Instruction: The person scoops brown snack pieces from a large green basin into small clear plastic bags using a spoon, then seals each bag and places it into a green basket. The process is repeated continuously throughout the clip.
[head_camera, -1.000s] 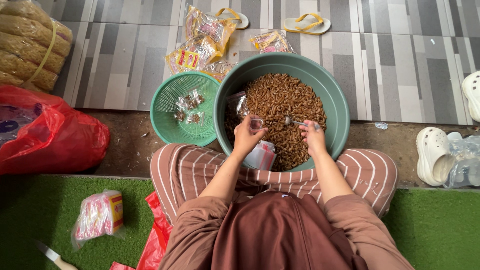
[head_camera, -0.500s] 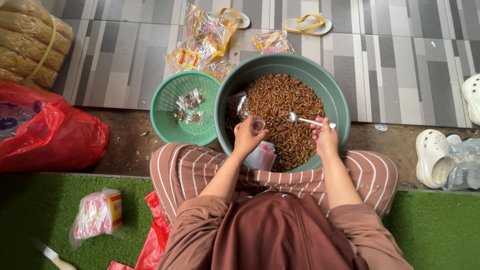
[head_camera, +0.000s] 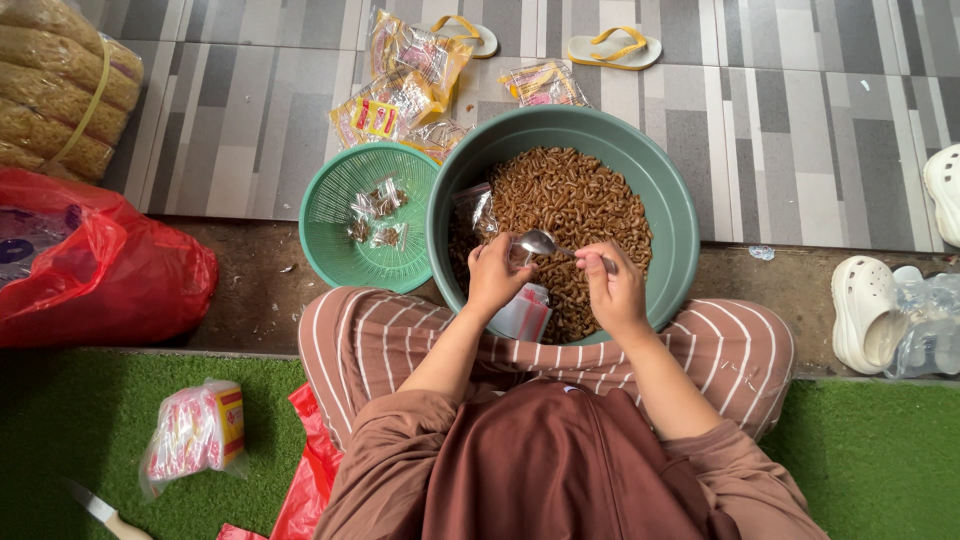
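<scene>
Head view: I'm watching the right hand (head_camera: 618, 290) gripping a spoon (head_camera: 545, 243) over the small bag (head_camera: 522, 312) pinched in the left hand (head_camera: 497, 276), above the still heaped green basin (head_camera: 670, 200); few filled packets (head_camera: 378, 215) are sitting in the green basket (head_camera: 330, 230)

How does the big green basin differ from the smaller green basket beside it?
The basin is larger, solid-walled and darker green, heaped with brown snack pieces; the basket is smaller, perforated, lighter green, holding only a few small clear packets. Both are round, and their rims seem to touch.
</scene>
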